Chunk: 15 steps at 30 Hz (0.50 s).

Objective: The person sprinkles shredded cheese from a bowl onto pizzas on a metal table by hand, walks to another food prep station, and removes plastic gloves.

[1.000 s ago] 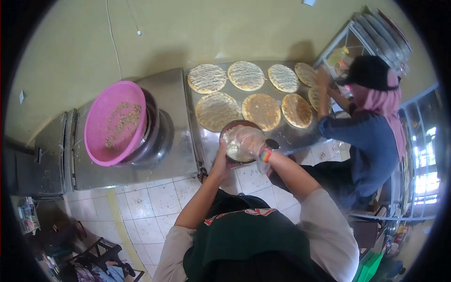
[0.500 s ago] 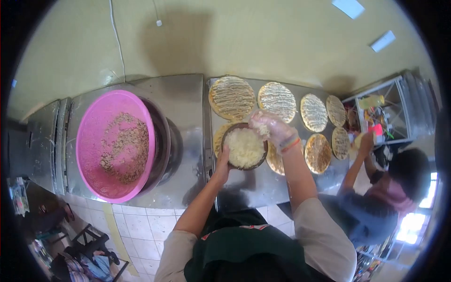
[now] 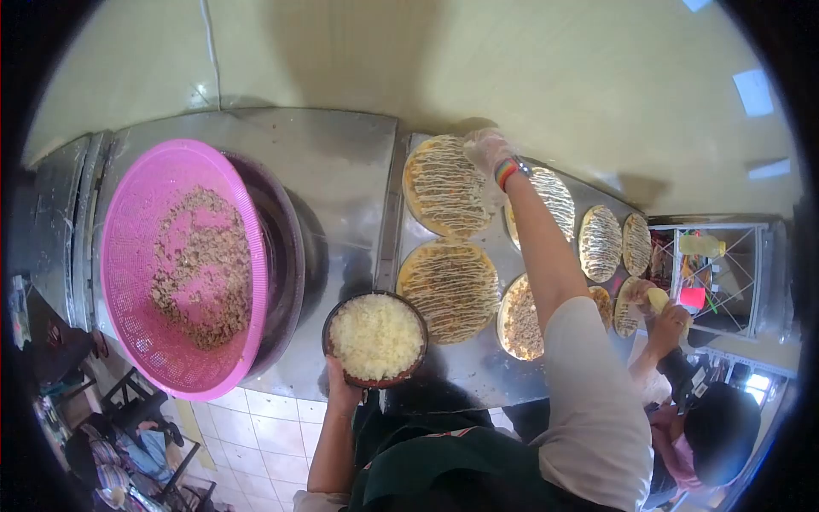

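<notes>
A dark bowl (image 3: 419, 357) full of white shredded food (image 3: 376, 337) is held at its lower left rim by my left hand (image 3: 343, 386). My right hand (image 3: 489, 151), in a clear plastic glove, is over the upper right edge of a round flatbread (image 3: 445, 186) striped with white sauce. Its fingers look bunched, and what they hold is too small to make out. Another striped flatbread (image 3: 448, 290) lies right of the bowl. A flatbread with brown crumbly topping (image 3: 522, 322) is partly behind my right arm.
A pink basket (image 3: 128, 256) with brown crumbs leans over a dark basin (image 3: 286, 264) on the left. More round flatbreads (image 3: 601, 243) lie on the metal table (image 3: 350, 196). At the right, a person's hands (image 3: 667, 328) hold a yellowish bottle near a wire rack (image 3: 755, 282).
My left hand has moved the bowl left and down, off the flatbread beneath it. My right hand has left the bowl and reached up to the top flatbread. The view has shifted.
</notes>
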{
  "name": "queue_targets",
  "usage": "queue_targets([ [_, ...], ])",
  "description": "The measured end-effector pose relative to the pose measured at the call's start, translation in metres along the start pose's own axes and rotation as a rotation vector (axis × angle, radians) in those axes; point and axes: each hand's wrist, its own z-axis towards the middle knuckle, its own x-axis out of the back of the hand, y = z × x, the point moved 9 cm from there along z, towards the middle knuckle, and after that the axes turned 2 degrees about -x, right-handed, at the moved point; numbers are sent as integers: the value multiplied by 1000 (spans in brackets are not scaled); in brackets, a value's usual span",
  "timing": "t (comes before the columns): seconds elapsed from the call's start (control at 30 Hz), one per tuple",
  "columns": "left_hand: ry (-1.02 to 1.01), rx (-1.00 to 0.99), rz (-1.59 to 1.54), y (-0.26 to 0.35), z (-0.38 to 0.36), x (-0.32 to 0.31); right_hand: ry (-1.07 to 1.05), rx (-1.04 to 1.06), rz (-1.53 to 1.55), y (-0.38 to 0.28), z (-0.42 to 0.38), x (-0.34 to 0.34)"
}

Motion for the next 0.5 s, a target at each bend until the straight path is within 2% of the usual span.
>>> queue_targets([
  [0.03, 11, -1, -5, 4, -2, 1, 8, 97, 86, -14, 3, 2],
  [0.17, -3, -5, 17, 12, -5, 1, -51, 93, 82, -52, 8, 18],
  [0.23, -15, -11, 18, 14, -5, 2, -13, -17, 47, -56, 7, 23],
  [0.33, -60, 27, 25, 15, -4, -1, -100, 120, -89, -85, -3, 20],
  [0.43, 3, 78, -32, 11, 0, 6, -5, 74, -34, -97, -24, 34],
  [0.5, -20, 53, -38, 15, 1, 4, -73, 139, -58, -106, -39, 30],
])
